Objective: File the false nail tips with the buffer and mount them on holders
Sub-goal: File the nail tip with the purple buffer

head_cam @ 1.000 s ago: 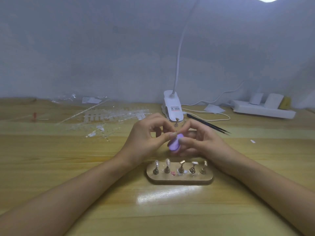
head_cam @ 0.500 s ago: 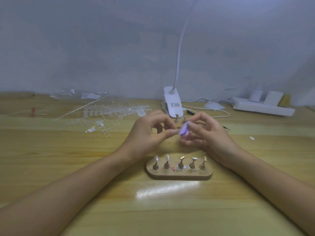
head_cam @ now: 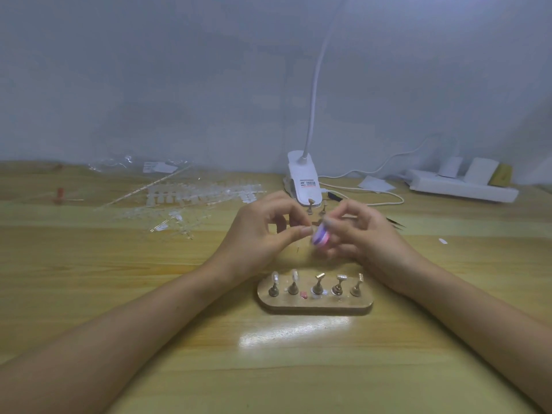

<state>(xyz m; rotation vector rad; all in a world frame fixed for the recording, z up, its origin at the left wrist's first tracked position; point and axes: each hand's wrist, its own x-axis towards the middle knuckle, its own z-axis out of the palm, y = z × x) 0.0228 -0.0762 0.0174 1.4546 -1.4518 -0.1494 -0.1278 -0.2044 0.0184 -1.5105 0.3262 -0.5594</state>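
My right hand (head_cam: 363, 234) grips a small purple and pink buffer (head_cam: 320, 236) above the table. My left hand (head_cam: 260, 231) has thumb and fingers pinched together right against the buffer; the nail tip between them is too small to make out. Below the hands lies an oval wooden base (head_cam: 315, 304) with several metal holders (head_cam: 318, 286); the two leftmost carry clear nail tips (head_cam: 294, 274). Strips of clear false nail tips (head_cam: 203, 194) lie at the back left.
A white clip lamp (head_cam: 304, 180) stands behind the hands, with two loose holders (head_cam: 311, 206) in front of it. Black tweezers (head_cam: 395, 224) lie right of my right hand. A white power strip (head_cam: 463, 189) sits at the back right. A small red item (head_cam: 59, 194) is far left.
The buffer has shifted up and turned between my fingers, from flat below the fingertips to tilted at thumb height. Both hands stay close together above the base.
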